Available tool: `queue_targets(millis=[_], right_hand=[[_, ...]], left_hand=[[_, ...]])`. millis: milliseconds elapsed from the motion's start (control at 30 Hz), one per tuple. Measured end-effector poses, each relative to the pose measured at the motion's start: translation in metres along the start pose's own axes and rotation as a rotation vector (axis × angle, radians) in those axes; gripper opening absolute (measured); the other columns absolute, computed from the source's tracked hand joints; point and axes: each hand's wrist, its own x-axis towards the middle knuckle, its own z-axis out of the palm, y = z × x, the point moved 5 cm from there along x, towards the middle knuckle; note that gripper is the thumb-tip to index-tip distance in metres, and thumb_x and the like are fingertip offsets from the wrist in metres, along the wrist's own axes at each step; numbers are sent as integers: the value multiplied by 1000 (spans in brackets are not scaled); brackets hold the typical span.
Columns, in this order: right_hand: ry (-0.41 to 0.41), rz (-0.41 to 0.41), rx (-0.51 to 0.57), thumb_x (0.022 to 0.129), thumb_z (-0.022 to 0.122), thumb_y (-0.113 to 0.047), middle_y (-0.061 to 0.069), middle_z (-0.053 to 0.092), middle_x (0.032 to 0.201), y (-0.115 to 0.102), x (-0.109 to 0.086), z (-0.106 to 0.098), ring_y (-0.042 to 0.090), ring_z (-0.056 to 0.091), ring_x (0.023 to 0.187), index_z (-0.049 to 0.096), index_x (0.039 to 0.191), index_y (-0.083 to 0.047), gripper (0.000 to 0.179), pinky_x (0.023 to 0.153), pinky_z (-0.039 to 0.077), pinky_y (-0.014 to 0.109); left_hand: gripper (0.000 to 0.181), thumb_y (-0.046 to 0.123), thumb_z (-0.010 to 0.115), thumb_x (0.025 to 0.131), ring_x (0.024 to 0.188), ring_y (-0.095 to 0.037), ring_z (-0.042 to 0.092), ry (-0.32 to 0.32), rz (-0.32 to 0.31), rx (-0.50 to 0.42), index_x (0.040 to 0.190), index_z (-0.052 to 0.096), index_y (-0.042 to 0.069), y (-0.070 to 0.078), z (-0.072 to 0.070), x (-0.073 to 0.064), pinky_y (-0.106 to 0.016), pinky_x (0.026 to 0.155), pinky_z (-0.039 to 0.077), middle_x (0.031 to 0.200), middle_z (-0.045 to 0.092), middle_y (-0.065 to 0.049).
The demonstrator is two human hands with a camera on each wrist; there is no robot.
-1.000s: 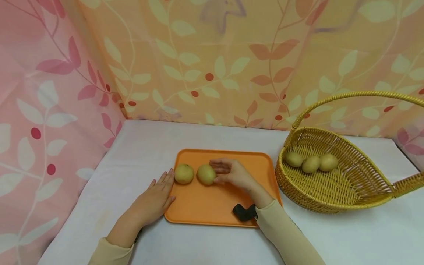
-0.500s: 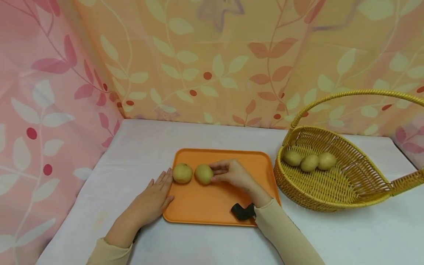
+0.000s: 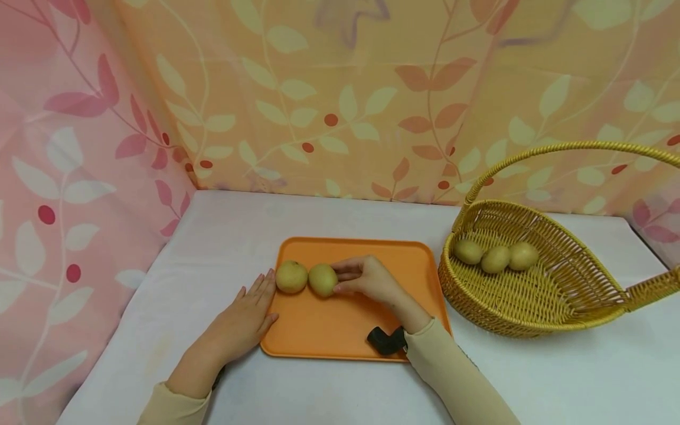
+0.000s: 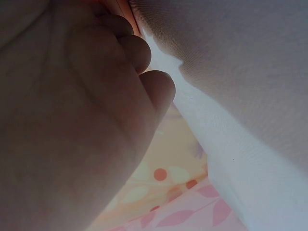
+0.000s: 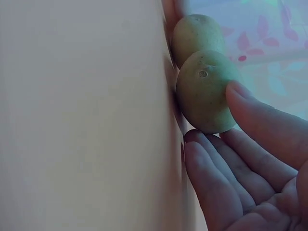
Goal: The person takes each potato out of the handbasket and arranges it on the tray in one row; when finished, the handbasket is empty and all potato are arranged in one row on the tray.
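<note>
A round yellow-green pear [image 3: 323, 280] sits on the orange tray [image 3: 340, 330], and a second, similar pear [image 3: 291, 277] stands at its left, right up against it. My right hand [image 3: 369, 283] holds the first pear from the right. In the right wrist view the thumb [image 5: 264, 122] lies on that pear's side and the fingertips meet its lower end, while the other pear [image 5: 197, 36] shows behind. My left hand [image 3: 241, 321] lies with straight fingers along the tray's left edge, fingertips beside the second pear. The left wrist view shows its darkened palm [image 4: 72, 120].
A yellow wicker basket [image 3: 451, 289] with a tall handle stands to the right, holding 3 similar fruits [image 3: 496, 259]. A black curved object [image 3: 386, 340] appears by the right sleeve over the tray. Patterned cloth [image 3: 297, 118] hangs behind the white table [image 3: 239, 218].
My right hand has moved the held pear left, closing the gap to the second pear. The left hand keeps its place at the tray's edge. The view has shifted slightly.
</note>
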Motion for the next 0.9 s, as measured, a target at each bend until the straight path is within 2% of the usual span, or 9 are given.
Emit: queue_targets(millis=[300,500,733,900], right_hand=[[25,15,10,80,70,5,23,60,121,-1,-1,-4,29,61,107,57,123,10,44,81,54,31],[58,-31,-21,83,68,1,23,60,121,-10,-6,-15,32,59,110,55,124,11,43,87,51,32],[110,-59,-24,83,69,1,26,59,121,-36,-24,-37,37,57,112,57,123,9,43,87,51,32],[166,-98,-73,83,70,-3,18,64,116,-57,-48,-61,29,61,108,60,122,5,41,84,53,31]], left_hand=[[64,19,55,96,138,-38,22,1,-2,1,144,24,-11,1,-1,0,-60,106,23,151,23,-23],[65,19,54,96,138,-38,22,-11,-6,-5,144,23,-11,1,-1,0,-59,106,23,151,22,-23],[65,20,54,96,139,-37,21,-12,-5,-7,144,23,-11,0,-1,-1,-59,106,23,151,22,-22],[65,19,54,96,139,-37,21,-13,-4,-9,144,23,-11,0,-1,-1,-59,106,22,151,22,-23]])
